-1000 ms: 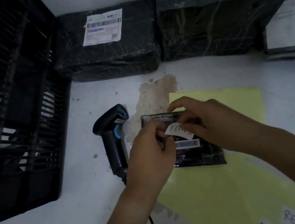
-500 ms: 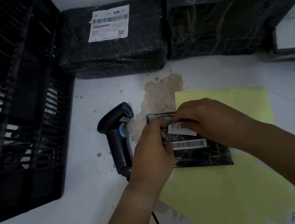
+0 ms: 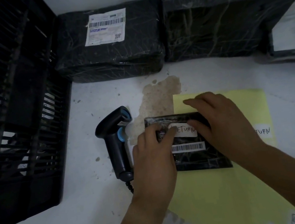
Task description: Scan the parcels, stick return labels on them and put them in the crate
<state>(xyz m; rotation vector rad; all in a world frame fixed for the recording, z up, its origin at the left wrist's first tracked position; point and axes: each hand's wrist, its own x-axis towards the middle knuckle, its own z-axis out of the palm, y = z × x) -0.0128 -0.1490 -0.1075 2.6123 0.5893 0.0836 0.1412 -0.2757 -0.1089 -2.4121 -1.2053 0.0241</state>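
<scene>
Barcode scanner (image 3: 115,142) lies at the black wrapped parcel's (image 3: 195,159) 9 o'clock, crate (image 3: 17,118) beyond; left grip (image 3: 152,159) and right grip (image 3: 220,119), spread, press its RETURN label (image 3: 185,132).

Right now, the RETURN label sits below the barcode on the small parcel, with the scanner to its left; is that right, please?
No: the head view shows the RETURN label above the barcode on the small parcel, scanner to its left.
</scene>
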